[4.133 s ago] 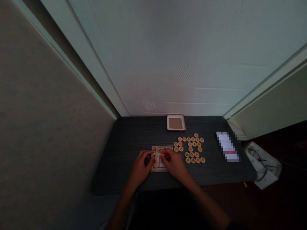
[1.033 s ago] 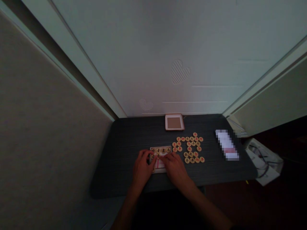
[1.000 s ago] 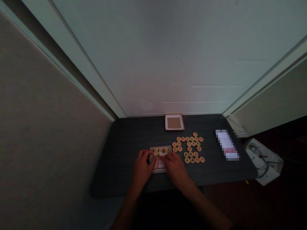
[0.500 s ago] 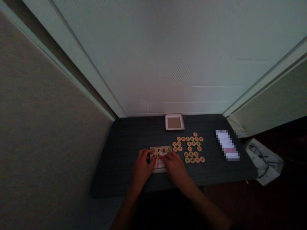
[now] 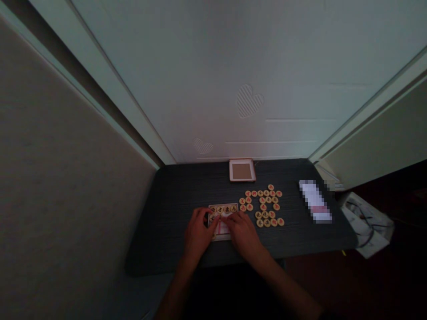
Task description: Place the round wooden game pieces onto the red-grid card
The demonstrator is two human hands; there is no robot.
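Note:
A small open box (image 5: pixel 222 238) holds round wooden Chinese chess pieces (image 5: pixel 226 209); a full row lies along its far side and a second row begins at the left. Its bare floor shows white and pink. My left hand (image 5: pixel 197 231) is closed around the box's left edge, its thumb reaching in over the second row. From the right, my right hand (image 5: pixel 245 233) reaches in with fingertips pinched together at a piece in that row. The two hands' fingertips nearly meet there and partly hide the piece.
Several loose chess pieces (image 5: pixel 266 215), red and black marked, lie right of the box on the dark table (image 5: pixel 167 213). The box lid (image 5: pixel 242 171) rests at the back edge. A pixelated flat object (image 5: pixel 316 202) lies at right; a white bag (image 5: pixel 368 226) stands beyond the table.
The view has shifted very slightly. Both hands stay at the box, with only a tiny movement of the fingertips at the second row.

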